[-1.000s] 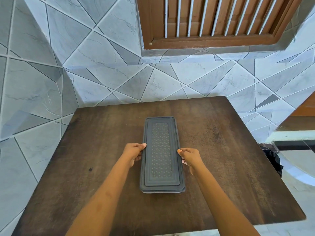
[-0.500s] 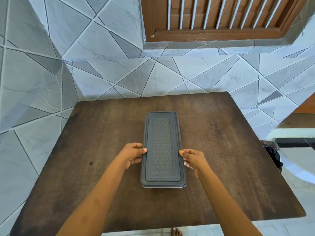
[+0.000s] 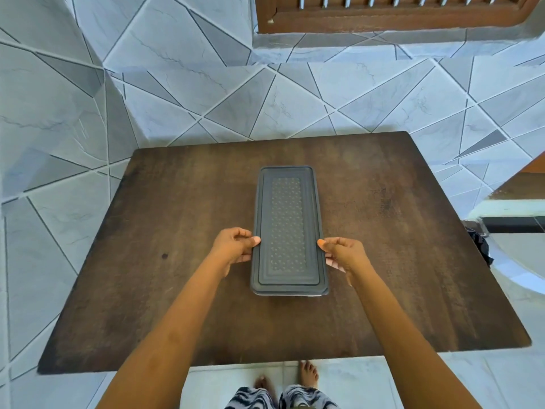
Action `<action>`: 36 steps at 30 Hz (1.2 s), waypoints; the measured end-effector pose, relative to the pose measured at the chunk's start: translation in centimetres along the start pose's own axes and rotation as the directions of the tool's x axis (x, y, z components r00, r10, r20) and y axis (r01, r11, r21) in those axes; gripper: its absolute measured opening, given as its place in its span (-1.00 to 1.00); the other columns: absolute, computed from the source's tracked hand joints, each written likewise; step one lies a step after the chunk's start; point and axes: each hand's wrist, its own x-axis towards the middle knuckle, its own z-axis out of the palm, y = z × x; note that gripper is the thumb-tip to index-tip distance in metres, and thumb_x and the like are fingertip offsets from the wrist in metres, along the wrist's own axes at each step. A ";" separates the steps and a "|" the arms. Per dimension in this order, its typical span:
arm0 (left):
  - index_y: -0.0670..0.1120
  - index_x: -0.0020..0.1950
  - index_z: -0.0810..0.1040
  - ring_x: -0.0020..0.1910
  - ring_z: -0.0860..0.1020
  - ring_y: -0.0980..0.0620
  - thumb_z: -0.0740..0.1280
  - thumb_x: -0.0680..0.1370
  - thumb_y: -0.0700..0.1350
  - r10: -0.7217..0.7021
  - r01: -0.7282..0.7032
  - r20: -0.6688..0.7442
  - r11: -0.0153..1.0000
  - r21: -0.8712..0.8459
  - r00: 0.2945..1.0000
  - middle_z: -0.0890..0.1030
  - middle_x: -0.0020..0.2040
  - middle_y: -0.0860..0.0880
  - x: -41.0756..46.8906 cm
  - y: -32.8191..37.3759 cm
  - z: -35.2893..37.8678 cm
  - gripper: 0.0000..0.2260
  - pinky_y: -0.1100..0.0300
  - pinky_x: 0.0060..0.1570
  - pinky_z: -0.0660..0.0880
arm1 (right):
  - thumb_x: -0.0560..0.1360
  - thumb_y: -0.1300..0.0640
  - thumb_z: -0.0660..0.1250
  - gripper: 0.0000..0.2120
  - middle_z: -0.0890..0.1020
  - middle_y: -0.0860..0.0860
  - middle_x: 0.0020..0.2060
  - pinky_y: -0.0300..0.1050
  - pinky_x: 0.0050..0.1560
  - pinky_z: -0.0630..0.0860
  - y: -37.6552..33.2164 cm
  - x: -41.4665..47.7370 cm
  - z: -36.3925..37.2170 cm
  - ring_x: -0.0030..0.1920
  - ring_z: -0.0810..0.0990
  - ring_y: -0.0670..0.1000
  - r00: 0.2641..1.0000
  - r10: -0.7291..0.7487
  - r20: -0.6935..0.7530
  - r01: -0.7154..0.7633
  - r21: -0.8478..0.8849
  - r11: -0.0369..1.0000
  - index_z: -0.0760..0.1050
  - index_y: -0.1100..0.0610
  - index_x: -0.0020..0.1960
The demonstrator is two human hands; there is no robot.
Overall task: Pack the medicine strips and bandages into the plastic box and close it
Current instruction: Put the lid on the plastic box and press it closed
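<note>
Hands (image 3: 236, 248) slid nearer, ribbed rectangular lid (image 3: 287, 228)

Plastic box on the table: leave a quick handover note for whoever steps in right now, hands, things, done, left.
Left hand: thumb on the left long edge of the dark grey rectangular plastic box, fingers curled at its side.
Right hand: same grip on the right long edge.
Box: lengthwise on the dark brown wooden table, its dark grey textured lid on top.
Done: lid in place; no strips or bandages visible outside.
Left: check that the lid is fully seated, then let go.
</note>
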 end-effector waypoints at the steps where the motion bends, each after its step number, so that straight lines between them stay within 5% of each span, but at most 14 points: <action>1: -0.16 0.10 0.49 -0.19 0.55 0.05 0.41 0.48 -0.22 -0.026 0.024 0.055 0.999 0.032 0.998 0.57 -0.04 -0.11 -0.3 -0.1 -0.4 -0.78 0.22 -0.24 0.58 | 0.44 0.25 0.38 -0.90 0.60 0.21 -0.06 -0.02 0.05 0.56 0.0 -0.5 -0.5 -0.15 0.59 0.06 0.998 0.019 0.058 -0.017 -0.035 0.999 0.51 0.19 -0.24; 4: -0.10 0.25 0.40 -0.06 0.60 -0.02 0.45 0.44 -0.22 -0.171 0.131 0.285 0.979 0.155 0.943 0.56 0.09 -0.12 -1.7 -0.9 -1.9 -0.57 0.19 -0.24 0.65 | 0.42 0.21 0.41 -0.85 0.61 0.09 -0.15 -0.16 -0.13 0.58 0.7 -2.2 -2.0 -0.16 0.59 0.01 0.955 0.164 0.247 -0.106 -0.232 0.967 0.44 0.14 -0.21; 7: -0.12 0.27 0.35 -0.06 0.60 -0.02 0.42 0.44 -0.31 -0.235 0.173 0.409 0.968 0.183 0.882 0.50 0.13 -0.13 -2.7 -1.9 -2.2 -0.55 0.23 -0.23 0.66 | 0.40 0.27 0.41 -0.80 0.58 0.10 -0.08 -0.19 -0.13 0.64 1.8 -2.7 -2.7 -0.09 0.60 0.03 0.908 0.221 0.356 -0.137 -0.246 0.960 0.38 0.16 -0.10; 11: -0.12 0.10 0.38 -0.06 0.59 0.04 0.41 0.43 -0.36 -0.159 0.090 0.447 0.981 0.171 0.880 0.52 0.04 -0.09 -2.6 -2.1 -2.2 -0.66 0.30 -0.24 0.64 | 0.38 0.30 0.42 -0.74 0.54 0.19 0.03 -0.21 -0.07 0.64 2.0 -2.7 -2.8 0.02 0.57 0.10 0.909 0.122 0.399 -0.006 -0.280 0.960 0.38 0.18 -0.03; 16: -0.16 0.13 0.36 -0.06 0.58 0.06 0.43 0.43 -0.34 -0.064 -0.029 0.433 0.979 0.203 0.899 0.53 0.00 -0.08 -2.8 -2.6 -2.2 -0.63 0.34 -0.25 0.61 | 0.42 0.24 0.40 -0.69 0.56 0.14 -0.04 -0.28 -0.09 0.59 2.3 -3.2 -3.1 -0.04 0.57 0.03 0.906 -0.011 0.424 0.191 -0.383 0.904 0.34 0.26 0.07; 22: -0.13 0.03 0.41 -0.14 0.57 0.05 0.46 0.40 -0.32 -0.102 -0.023 0.398 0.954 0.297 0.912 0.52 -0.07 -0.08 -1.7 -1.0 -1.8 -0.68 0.35 -0.31 0.61 | 0.41 0.16 0.43 -0.72 0.53 0.07 -0.08 -0.22 -0.06 0.53 0.3 -1.8 -3.2 -0.05 0.54 0.02 0.859 0.047 0.510 0.246 -0.490 0.836 0.36 0.15 -0.01; 25: -0.15 -0.07 0.48 -0.23 0.57 0.10 0.45 0.45 -0.17 -0.126 -0.010 0.332 0.925 0.379 0.935 0.55 -0.17 -0.05 0.3 1.3 -1.7 -0.82 0.40 -0.35 0.59 | 0.43 0.12 0.40 -0.72 0.55 0.07 -0.10 -0.20 -0.07 0.53 -1.5 0.5 -2.7 -0.07 0.56 0.01 0.905 -0.011 0.425 0.214 -0.434 0.875 0.38 0.17 0.04; 29: -0.11 -0.02 0.52 -0.25 0.51 0.13 0.32 0.56 -0.10 0.006 -0.014 0.055 0.989 0.145 0.998 0.54 -0.18 -0.02 4.4 5.0 -0.4 -0.91 0.36 -0.33 0.52 | 0.48 0.16 0.35 -0.85 0.50 0.15 -0.17 -0.25 -0.18 0.49 -4.8 4.4 -0.4 -0.19 0.49 0.00 0.963 -0.182 0.198 0.237 -0.305 0.922 0.42 0.21 -0.09; 32: -0.16 0.08 0.53 -0.30 0.45 0.10 0.25 0.59 -0.16 0.037 -0.035 -0.082 0.999 0.024 0.996 0.53 -0.20 -0.07 8.1 7.4 1.5 -0.87 0.28 -0.30 0.44 | 0.46 0.18 0.38 -0.86 0.50 0.15 -0.17 -0.19 -0.20 0.47 -7.0 7.8 1.2 -0.17 0.48 0.03 0.971 -0.208 0.115 0.230 -0.236 0.944 0.42 0.17 -0.19; 36: -0.21 0.10 0.58 -0.36 0.37 0.04 0.25 0.59 -0.07 0.072 -0.063 -0.259 0.997 0.045 0.963 0.46 -0.33 -0.04 12.1 9.2 3.1 -0.76 0.23 -0.39 0.31 | 0.46 0.10 0.38 -0.81 0.57 0.13 -0.11 -0.10 -0.12 0.49 -8.5 11.4 2.6 -0.07 0.52 0.06 0.974 -0.225 0.037 0.228 -0.167 0.959 0.49 0.21 -0.02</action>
